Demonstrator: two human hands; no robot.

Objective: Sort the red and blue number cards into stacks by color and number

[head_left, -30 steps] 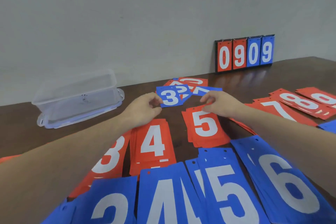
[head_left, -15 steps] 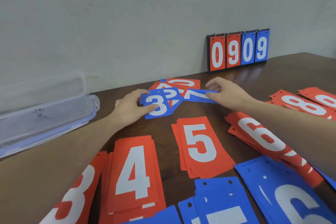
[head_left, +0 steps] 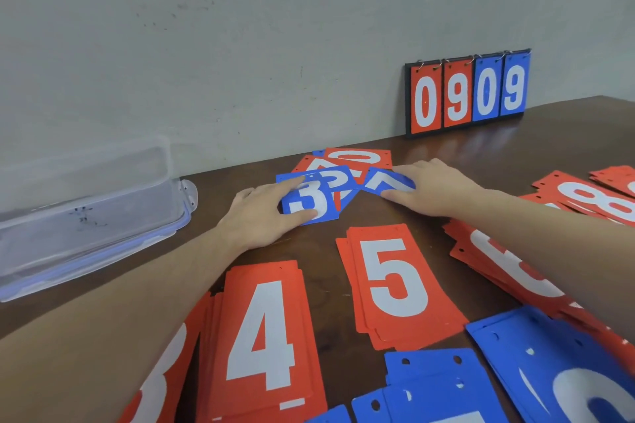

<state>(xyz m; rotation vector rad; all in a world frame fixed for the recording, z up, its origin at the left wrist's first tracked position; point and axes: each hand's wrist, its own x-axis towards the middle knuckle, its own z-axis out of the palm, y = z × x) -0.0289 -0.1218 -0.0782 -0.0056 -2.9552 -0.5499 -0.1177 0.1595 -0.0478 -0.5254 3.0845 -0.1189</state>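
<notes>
A loose pile of unsorted cards [head_left: 347, 163] lies at the table's far middle. My left hand [head_left: 264, 216] pinches the blue 3 card [head_left: 312, 203] on the pile's near left, index finger on top and thumb at its near edge. My right hand [head_left: 433, 187] pinches the blue 7 card [head_left: 385, 180] on the pile's right side. Sorted stacks lie nearer: red 3 [head_left: 161, 388], red 4 [head_left: 264, 336], red 5 [head_left: 395, 282], red 6 [head_left: 508, 264], red 8 [head_left: 591, 196], blue 5 [head_left: 433, 385], blue 6 [head_left: 567, 371].
An upturned clear plastic box [head_left: 86, 209] sits at the left on its lid. A flip scoreboard [head_left: 467, 93] reading 0909 leans against the wall at the back right. More red cards [head_left: 615, 177] lie at the right edge. Bare brown table [head_left: 515, 154] shows behind the pile.
The view tilted down and came closer. My left hand settled on the blue 3 card, my right hand reached the blue 7 card and took hold of it.
</notes>
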